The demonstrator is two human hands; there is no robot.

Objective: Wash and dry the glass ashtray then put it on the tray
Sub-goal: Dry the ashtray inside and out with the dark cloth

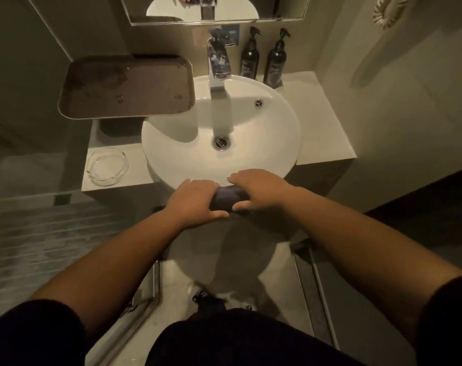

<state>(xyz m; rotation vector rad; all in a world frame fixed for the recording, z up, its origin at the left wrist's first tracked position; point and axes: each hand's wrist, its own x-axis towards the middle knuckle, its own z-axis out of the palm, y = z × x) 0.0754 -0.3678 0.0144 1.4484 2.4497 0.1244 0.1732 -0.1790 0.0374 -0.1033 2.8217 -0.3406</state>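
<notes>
The clear glass ashtray sits on the counter left of the white round basin, with nothing in it. A brown tray rests raised at the back left, overlapping the basin's rim. My left hand and my right hand both grip a dark rolled cloth just in front of the basin's near edge. Both hands are well to the right of the ashtray and do not touch it.
A chrome faucet stands at the back of the basin, with no water running. Two dark pump bottles stand behind it on the right. A mirror hangs above. Walls close in on both sides.
</notes>
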